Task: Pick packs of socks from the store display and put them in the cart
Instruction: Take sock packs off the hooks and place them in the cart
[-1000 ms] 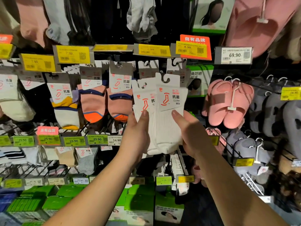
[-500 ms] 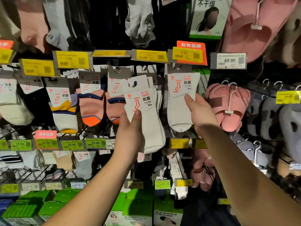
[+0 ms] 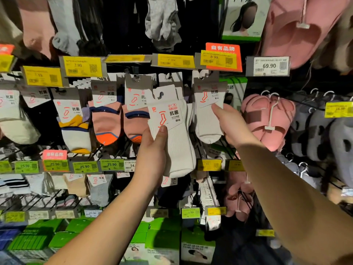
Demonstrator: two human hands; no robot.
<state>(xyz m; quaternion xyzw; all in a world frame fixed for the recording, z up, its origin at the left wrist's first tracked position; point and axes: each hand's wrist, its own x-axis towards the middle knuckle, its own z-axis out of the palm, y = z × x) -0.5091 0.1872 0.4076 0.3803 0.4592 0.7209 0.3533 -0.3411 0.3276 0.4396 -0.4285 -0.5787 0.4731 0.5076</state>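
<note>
In the head view a dim store display wall fills the frame, its wire hooks and rails hung with goods in rows. The left hand holds a pack of white socks off the hook, tilted to the left, thumb pressed on the front just under its paper label and the other fingers curled behind the pack. The right hand reaches to a second pack of white socks that hangs on its hook under the orange-backed price tag; its thumb lies on the lower corner of that pack's label and its fingers wrap behind, pinching the pack. The two packs are just beside each other, their edges close. Left of them hang pink-and-orange ankle socks and a yellow-and-white pair, each with a white label. Yellow price tags run along the rail above, and green price tags along the rail below. To the right hang pink slippers on a plastic hanger, with grey slippers beyond them and a white price tag reading 69.90 above. Larger pink slippers hang at the top right. Grey socks dangle at the top centre. Green boxes line the bottom shelf. No cart shows in the frame.
</note>
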